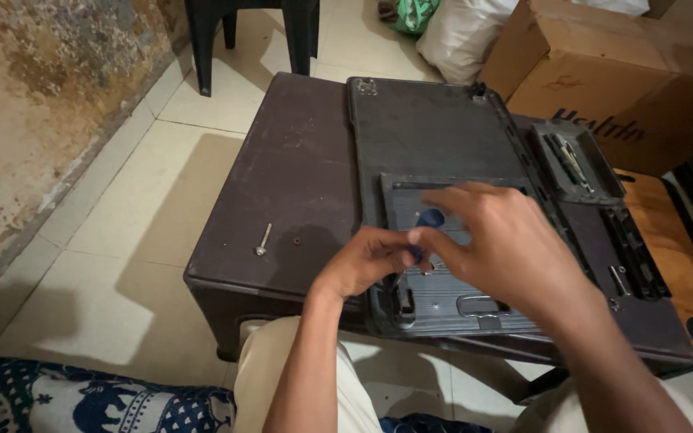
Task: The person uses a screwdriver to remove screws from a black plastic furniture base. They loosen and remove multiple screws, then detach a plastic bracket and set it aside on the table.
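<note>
Two bare forearms are seen rising from the bottom edge of the view, ending in the bare left hand [366,261] and the bare right hand [500,244]. No sleeves, watch, rings or bracelets are seen on them. The fingernails are kept short and unpainted. Pale beige cloth trousers [270,377] are worn, seen over both knees below the forearms; the cloth is plain, without pattern or marking.

Dim warm light, blurred hands
</note>
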